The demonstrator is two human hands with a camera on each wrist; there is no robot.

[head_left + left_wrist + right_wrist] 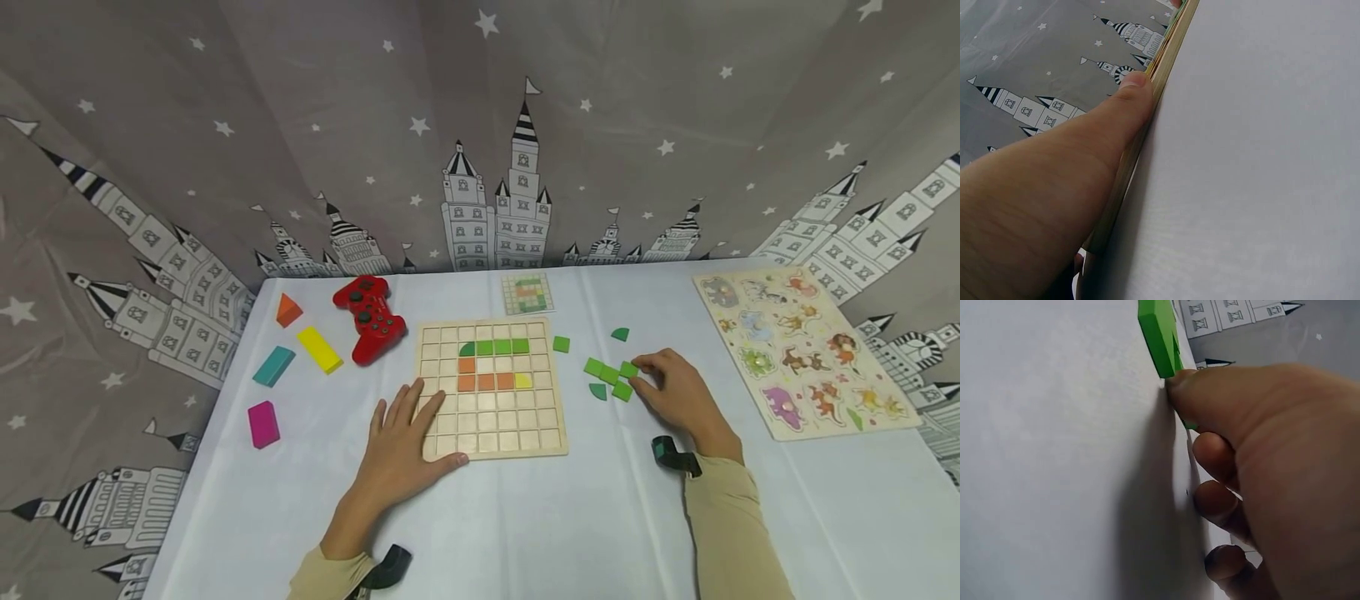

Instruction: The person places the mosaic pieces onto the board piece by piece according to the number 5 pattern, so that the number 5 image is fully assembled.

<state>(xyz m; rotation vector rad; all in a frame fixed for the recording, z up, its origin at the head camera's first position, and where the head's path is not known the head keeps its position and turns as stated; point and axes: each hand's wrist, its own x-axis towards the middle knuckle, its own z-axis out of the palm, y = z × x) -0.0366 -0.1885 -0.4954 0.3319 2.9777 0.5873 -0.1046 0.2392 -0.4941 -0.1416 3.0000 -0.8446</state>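
Near the middle of the head view, grid board (507,419): flat on the white-covered bench (525,533), bearing a quarter-round green piece (467,349) and three green squares (502,347) in one row, with orange tiles (487,382) and a yellow tile (522,381) below
Left hand (401,450): fingers spread wide, resting on the board's lower left corner, pinching no tile
Right hand (678,392): right of centre, thumb and forefinger drawn together on one green tile (628,367), the other fingers curled
Green cluster (593,367): squares bunched just left of the pinched tile, well right of the board
Pattern card (527,294): upper centre, just beyond the board
Cluster risk: neighbouring squares could be dragged or scattered, since the pinched one lies so close to them
Board risk: a shift of the left hand might skew the board and jog the laid tiles
Left wrist view: shows the board's thickness with the thumb against its edge, which the head view flattens; the laid tiles can hardly be made out
Right wrist view: shows the green tile's thick side at the thumb tip, too small to judge from above; the forefinger is mostly hidden
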